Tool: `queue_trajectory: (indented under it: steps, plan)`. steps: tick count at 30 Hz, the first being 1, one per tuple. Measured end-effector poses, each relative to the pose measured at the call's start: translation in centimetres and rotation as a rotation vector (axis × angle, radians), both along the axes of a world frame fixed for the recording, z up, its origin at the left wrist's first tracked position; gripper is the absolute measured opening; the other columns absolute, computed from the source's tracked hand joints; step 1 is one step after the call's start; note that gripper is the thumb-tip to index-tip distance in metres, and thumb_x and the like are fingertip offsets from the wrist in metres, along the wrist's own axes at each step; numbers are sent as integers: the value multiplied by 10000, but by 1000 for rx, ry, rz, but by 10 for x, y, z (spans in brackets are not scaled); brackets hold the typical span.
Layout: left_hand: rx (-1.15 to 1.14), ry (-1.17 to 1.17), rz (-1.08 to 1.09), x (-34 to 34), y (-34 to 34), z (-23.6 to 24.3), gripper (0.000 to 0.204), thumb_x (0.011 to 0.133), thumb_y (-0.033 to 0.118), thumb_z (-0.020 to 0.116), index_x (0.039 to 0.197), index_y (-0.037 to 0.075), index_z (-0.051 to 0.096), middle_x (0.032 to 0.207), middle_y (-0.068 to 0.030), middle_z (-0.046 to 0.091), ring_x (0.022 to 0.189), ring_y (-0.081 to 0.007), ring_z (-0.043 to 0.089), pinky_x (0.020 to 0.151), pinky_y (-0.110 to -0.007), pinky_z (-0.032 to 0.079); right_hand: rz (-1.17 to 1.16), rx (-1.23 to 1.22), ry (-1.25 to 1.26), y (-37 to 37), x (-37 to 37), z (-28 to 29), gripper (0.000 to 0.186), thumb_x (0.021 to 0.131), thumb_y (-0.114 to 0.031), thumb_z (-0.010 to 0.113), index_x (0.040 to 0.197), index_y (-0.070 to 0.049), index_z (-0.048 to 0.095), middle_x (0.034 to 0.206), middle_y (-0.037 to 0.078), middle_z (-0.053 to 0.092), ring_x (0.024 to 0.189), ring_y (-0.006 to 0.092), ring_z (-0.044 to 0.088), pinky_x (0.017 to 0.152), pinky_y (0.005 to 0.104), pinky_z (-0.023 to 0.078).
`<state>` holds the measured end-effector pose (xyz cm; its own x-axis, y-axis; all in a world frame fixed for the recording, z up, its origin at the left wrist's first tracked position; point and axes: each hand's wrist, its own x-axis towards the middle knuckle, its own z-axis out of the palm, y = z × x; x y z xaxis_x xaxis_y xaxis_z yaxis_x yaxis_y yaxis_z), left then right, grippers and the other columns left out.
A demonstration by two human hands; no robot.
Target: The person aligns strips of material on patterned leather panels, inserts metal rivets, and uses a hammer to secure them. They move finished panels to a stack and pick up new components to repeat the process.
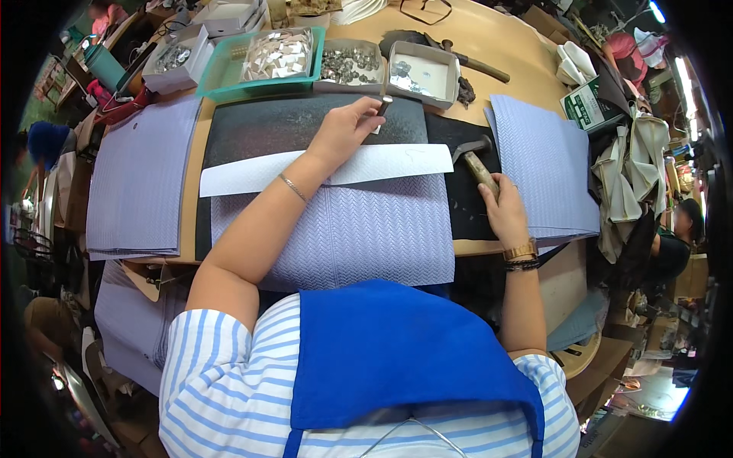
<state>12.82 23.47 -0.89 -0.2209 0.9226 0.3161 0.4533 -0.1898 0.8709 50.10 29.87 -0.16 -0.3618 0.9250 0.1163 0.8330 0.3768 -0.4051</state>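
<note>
I view the lavender sheet [343, 237] nearest, textured side up, its near edge extending past the desk [527, 76]. My right hand [505, 214] has its fingers closed around the handle of a hammer [479, 169], beside the sheet. A white strip [405, 162] crosses the sheet's far part; I cannot tell whether it is folded over or separate. Beyond, my left hand [345, 131] pinches a metal punch [385, 105] between thumb and fingers, above the dark pad [252, 126].

I judge positioning done and hammer work left: hammer and punch stand apart. Which side stack, left [137, 183] or right [542, 168], is processed, I cannot tell
</note>
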Motion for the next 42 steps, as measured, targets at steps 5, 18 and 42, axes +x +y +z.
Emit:
queue_trajectory:
  steps: [5,18,42]
  plan:
    - [5,30,21,-4,-2,-3,224,999,129,712,1199,34,677,1027,-114,768,891,-141,733,799,-300,574,116,-237,416,-6,-46,71,452,1024,-315,690,1331,4,603,942,60,638,813,122,600,742,307,530]
    - [-31,30,23,-4,0,-1,217,993,121,718,1187,36,676,1036,-119,769,928,-152,738,822,-311,574,469,-99,291,-24,-134,101,340,1035,-217,624,1280,4,543,1064,318,683,986,489,681,826,504,541]
    - [112,373,-37,-8,27,70,231,1021,121,655,1234,50,712,1026,-117,723,927,-217,698,850,-312,545,307,166,346,-3,-216,-12,191,875,-255,774,1021,-136,801,953,96,723,918,328,691,852,454,556]
